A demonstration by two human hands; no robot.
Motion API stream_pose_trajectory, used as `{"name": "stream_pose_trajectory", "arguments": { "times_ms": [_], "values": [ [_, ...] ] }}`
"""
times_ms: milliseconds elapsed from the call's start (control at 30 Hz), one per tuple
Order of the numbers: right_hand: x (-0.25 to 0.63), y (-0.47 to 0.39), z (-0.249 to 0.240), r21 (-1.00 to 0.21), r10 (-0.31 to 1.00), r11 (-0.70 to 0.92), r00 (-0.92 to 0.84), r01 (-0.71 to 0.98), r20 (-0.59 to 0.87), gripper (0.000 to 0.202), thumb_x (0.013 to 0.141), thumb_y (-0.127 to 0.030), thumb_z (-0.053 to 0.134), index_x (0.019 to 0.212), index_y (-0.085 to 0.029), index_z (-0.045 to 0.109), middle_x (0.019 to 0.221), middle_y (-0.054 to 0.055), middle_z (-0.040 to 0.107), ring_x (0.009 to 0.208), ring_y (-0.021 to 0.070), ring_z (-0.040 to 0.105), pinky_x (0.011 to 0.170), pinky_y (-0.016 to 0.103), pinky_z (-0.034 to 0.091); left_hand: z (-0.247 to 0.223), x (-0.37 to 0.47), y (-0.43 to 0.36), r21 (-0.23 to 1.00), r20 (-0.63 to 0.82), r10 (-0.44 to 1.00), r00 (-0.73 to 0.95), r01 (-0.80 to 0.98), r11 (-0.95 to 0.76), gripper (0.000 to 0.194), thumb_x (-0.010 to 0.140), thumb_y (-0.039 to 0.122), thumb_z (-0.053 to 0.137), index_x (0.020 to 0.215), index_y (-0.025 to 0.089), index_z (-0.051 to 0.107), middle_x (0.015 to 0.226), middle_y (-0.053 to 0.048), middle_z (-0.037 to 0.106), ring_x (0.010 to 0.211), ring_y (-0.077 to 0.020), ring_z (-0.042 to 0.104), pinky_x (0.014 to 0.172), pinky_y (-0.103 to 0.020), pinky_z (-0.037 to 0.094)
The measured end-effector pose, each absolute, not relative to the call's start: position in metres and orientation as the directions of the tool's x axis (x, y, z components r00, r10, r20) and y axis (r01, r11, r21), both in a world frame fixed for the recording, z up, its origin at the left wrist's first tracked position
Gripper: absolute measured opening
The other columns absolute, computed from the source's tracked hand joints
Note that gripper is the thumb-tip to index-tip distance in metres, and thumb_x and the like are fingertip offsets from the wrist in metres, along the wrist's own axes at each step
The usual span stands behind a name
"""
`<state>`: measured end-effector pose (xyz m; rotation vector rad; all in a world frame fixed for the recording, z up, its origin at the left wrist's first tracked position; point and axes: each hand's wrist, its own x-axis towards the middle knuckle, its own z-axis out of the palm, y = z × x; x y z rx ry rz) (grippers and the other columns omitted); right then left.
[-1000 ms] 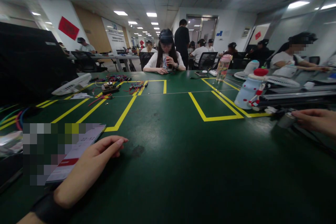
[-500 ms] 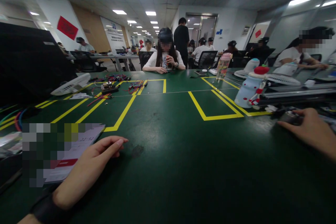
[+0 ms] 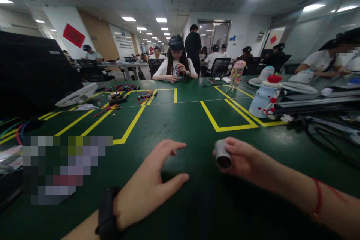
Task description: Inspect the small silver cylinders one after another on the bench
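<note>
My right hand (image 3: 245,157) grips a short silver-grey cylinder (image 3: 222,153) above the green table. One round end of the cylinder, dark inside, faces toward me. My left hand (image 3: 147,183) reaches in from the lower left, thumb and fingers spread apart with nothing between them. A gap separates its fingertips from the cylinder. The fingers of my right hand behind the cylinder are partly hidden.
Yellow tape (image 3: 236,129) marks the green table (image 3: 180,123). A blue bottle (image 3: 260,99) with a red top stands right, beside metal rails (image 3: 309,105) and cables. Left are wire bundles (image 3: 147,96) and a white fan (image 3: 77,94). A person (image 3: 176,65) sits opposite.
My right hand has brought the cylinder from the table's right side to the middle. My left hand has moved right and spread its fingers. The view has tilted slightly.
</note>
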<state>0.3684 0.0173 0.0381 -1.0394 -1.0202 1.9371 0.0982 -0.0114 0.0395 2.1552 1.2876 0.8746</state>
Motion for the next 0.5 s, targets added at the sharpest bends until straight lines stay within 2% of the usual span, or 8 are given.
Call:
{"name": "stream_pose_trajectory", "arguments": {
  "times_ms": [67, 133, 367, 500],
  "values": [
    [0.336, 0.006, 0.03, -0.718, 0.698, -0.631, -0.621, -0.296, -0.358, 0.034, 0.081, -0.041, 0.062, 0.101, -0.017, 0.049, 0.092, 0.003, 0.059, 0.077, 0.0099, 0.058, 0.073, 0.026, 0.047, 0.044, 0.118, -0.015, 0.686, 0.339, 0.836, 0.432, 0.495, -0.534, 0.052, 0.075, 0.024, 0.071, 0.124, 0.033, 0.056, 0.128, -0.005, 0.058, 0.116, -0.0256, 0.054, 0.101, -0.043, 0.044],
    [0.318, -0.004, 0.022, -0.62, 0.61, -0.721, -0.708, -0.31, -0.355, 0.034, 0.084, -0.043, 0.058, 0.1, -0.014, 0.053, 0.087, 0.002, 0.058, 0.074, 0.0085, 0.058, 0.07, 0.023, 0.046, 0.044, 0.127, -0.02, 0.703, 0.373, 0.802, 0.466, 0.422, -0.572, 0.044, 0.075, 0.019, 0.07, 0.116, 0.033, 0.062, 0.121, -0.004, 0.063, 0.113, -0.0248, 0.057, 0.098, -0.042, 0.046],
    [0.313, -0.021, 0.003, -0.601, 0.529, -0.748, -0.8, -0.282, -0.283, 0.054, 0.088, -0.058, 0.043, 0.095, -0.008, 0.06, 0.082, 0.007, 0.061, 0.076, 0.0126, 0.062, 0.076, 0.027, 0.046, 0.039, 0.125, -0.03, 0.79, 0.328, 0.864, 0.382, 0.391, -0.473, 0.033, 0.073, 0.022, 0.075, 0.103, 0.035, 0.07, 0.098, 0.0, 0.071, 0.089, -0.0203, 0.065, 0.076, -0.031, 0.054],
    [0.315, -0.021, 0.001, -0.581, 0.507, -0.764, -0.818, -0.281, -0.272, 0.06, 0.088, -0.063, 0.039, 0.098, -0.008, 0.06, 0.094, 0.012, 0.065, 0.08, 0.0183, 0.066, 0.079, 0.032, 0.047, 0.041, 0.123, -0.025, 0.821, 0.282, 0.929, 0.238, 0.442, -0.362, 0.021, 0.071, 0.032, 0.077, 0.091, 0.03, 0.07, 0.089, 0.001, 0.071, 0.083, -0.0201, 0.065, 0.073, -0.032, 0.052]
  ]
}}
